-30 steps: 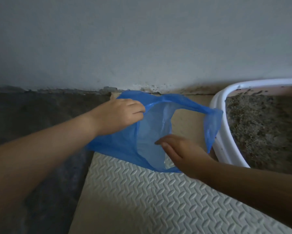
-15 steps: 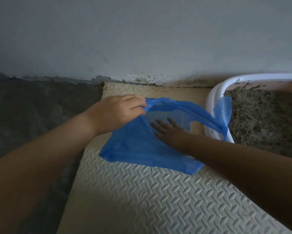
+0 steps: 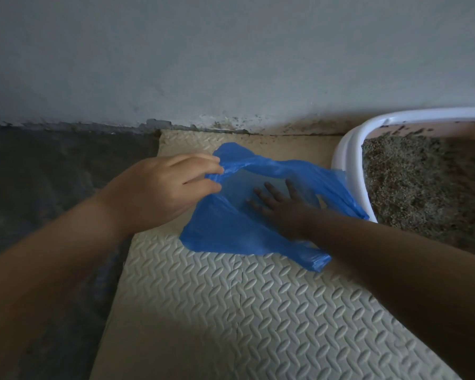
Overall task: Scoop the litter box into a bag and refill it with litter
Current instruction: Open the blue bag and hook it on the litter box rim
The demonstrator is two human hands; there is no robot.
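- Pinching the upper rim of the blue plastic bag [image 3: 225,234] with the left hand [image 3: 162,193], fingertips curled onto the film and holding it up off the lower layer.
- Reaching into the mouth with the right hand [image 3: 283,207], fingers straight and spread, pressing flat, gripping nothing.
- Lying crumpled on the white foam mat [image 3: 230,311], mouth stretched left to right between that pinch and the litter box [image 3: 348,163]; right edge at the white rim, touching or only overlapping, hard to say.
- Sitting just right of the bag, nearer the right hand, and full of grey litter [image 3: 422,187].
- Looks like bag-opening only, no scooping yet, no scoop in view.
- Next up, probably: keeping that mouth wide and aimed at the box.
- Further out, grey wall [image 3: 230,64] behind and dark floor [image 3: 52,174] off to the left.
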